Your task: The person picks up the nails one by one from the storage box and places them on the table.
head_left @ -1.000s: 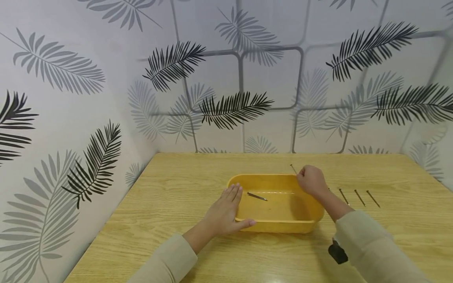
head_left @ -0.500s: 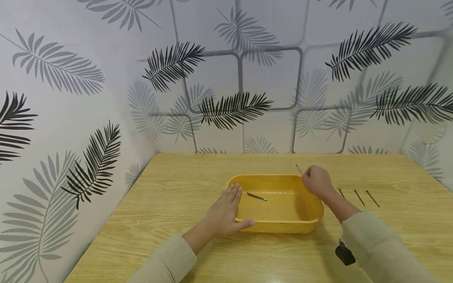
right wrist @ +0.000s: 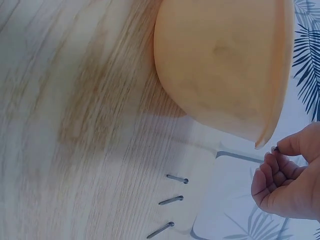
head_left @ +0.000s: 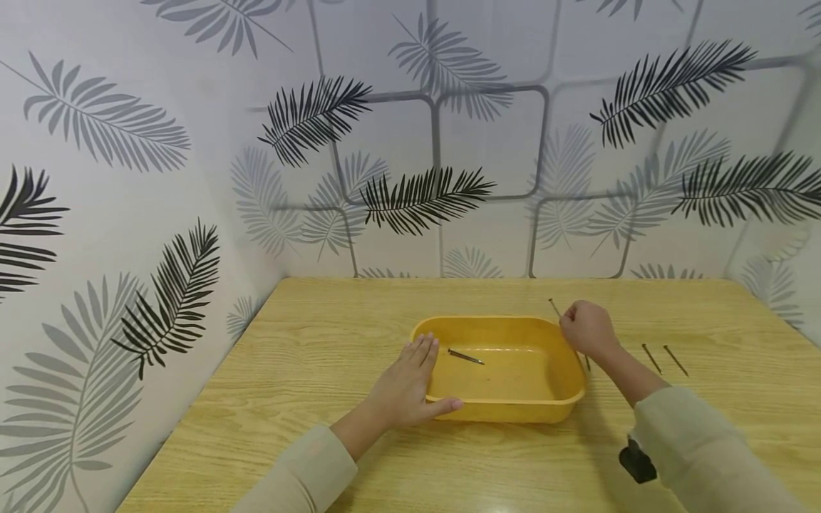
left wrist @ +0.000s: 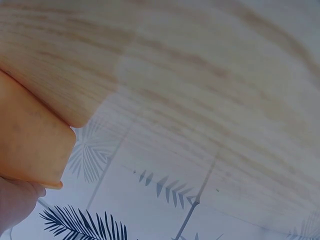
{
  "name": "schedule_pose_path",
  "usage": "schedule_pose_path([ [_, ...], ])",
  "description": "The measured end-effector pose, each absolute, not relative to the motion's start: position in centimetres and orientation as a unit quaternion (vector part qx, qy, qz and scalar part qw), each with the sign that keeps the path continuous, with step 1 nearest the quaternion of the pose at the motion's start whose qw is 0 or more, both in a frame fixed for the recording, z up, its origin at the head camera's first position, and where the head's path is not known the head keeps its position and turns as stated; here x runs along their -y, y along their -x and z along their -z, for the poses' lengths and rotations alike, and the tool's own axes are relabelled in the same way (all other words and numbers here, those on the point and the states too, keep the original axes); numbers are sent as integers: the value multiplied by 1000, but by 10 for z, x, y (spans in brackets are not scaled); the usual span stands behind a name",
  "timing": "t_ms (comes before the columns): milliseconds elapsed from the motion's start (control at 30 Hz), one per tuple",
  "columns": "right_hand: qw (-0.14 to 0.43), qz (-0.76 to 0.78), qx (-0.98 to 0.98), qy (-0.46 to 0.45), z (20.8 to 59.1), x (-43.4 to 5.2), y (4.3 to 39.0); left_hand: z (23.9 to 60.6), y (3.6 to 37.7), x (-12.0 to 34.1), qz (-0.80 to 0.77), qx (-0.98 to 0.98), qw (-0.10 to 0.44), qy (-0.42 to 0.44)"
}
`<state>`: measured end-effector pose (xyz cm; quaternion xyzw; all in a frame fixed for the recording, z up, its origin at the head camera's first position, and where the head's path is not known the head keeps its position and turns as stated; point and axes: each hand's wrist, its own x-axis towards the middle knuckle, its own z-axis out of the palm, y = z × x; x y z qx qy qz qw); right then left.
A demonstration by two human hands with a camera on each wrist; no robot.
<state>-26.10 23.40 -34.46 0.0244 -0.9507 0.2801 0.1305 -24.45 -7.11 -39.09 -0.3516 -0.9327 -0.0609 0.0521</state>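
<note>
My right hand [head_left: 586,329] pinches a nail [head_left: 554,308] between thumb and fingertips, just beyond the right end of a yellow plastic basin [head_left: 507,411]. The nail's head points up and left; the rest is hidden by the hand. In the right wrist view the right hand [right wrist: 287,175] is beside the basin's rim, its other fingers curled. My left hand [head_left: 407,385] rests with straight fingers on the basin's left end, thumb along the front rim. Inside the basin lie nails [head_left: 465,356] close together.
To the right on the wooden table [head_left: 308,320], nails [head_left: 652,358] lie in a spaced row; another nail [head_left: 587,363] shows partly by the basin's right end. A patterned wall [head_left: 487,242] stands behind. A black device [head_left: 637,463] hangs under the right sleeve.
My right hand has moved right from over the basin's far right corner to past its rim, still pinching the nail. The left hand, basin and nails inside have stayed put.
</note>
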Motion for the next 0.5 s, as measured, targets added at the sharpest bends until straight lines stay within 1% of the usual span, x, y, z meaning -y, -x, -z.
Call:
schedule_pose_path([
  [500,126,-286,949,-21,353,-251,254,391,245,71,58,932,54,353],
])
